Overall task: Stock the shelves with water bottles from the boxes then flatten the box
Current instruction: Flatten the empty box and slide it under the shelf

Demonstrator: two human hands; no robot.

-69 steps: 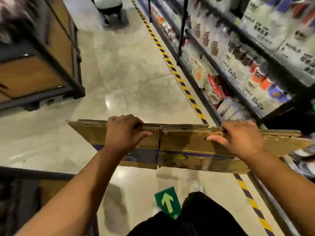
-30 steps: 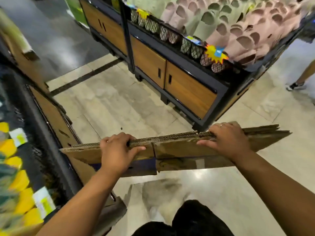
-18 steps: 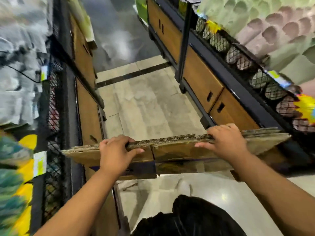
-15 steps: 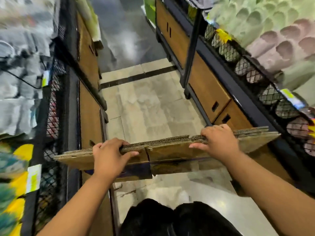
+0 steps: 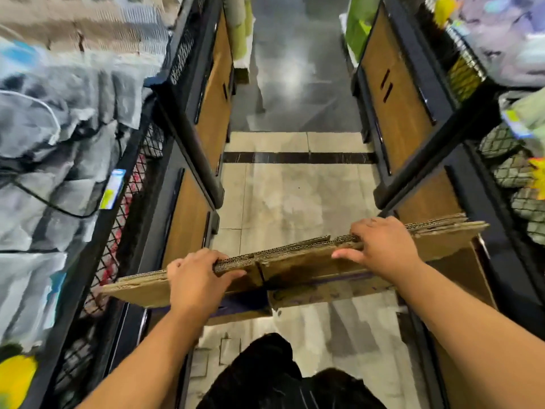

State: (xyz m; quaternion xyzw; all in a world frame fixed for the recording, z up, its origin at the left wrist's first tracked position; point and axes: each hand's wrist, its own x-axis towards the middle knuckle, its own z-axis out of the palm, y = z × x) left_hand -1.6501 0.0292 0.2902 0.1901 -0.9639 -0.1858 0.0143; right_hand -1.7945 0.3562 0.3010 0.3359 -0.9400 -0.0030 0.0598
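— Two hands, one load: the flattened box (image 5: 298, 267) stands on its long edge, crosswise in the aisle, above the floor (image 5: 289, 199).
— How is it held?
— From the top. The left hand (image 5: 193, 280) curls over the upper edge, thumb on the near face, fingers behind. The right hand (image 5: 382, 246) clamps the same edge further along, the same way.
— So what worries you?
— Width. The cardboard spans nearly the whole gap between the left cabinet (image 5: 185, 225) and the right cabinet (image 5: 404, 113). Its right end looks close to that dark frame, but the picture is too smeared there to say whether it touches. If an end snags on a corner, the sheet twists and may pull out of one grip.
— Anything else?
— Several layers show along the top edge, stepped rather than flush. Only the pinch binds them, so a loose ply may slide out or a flap spring open. And the board hides the ground just ahead of the person's legs (image 5: 274, 370), so a trip is possible.
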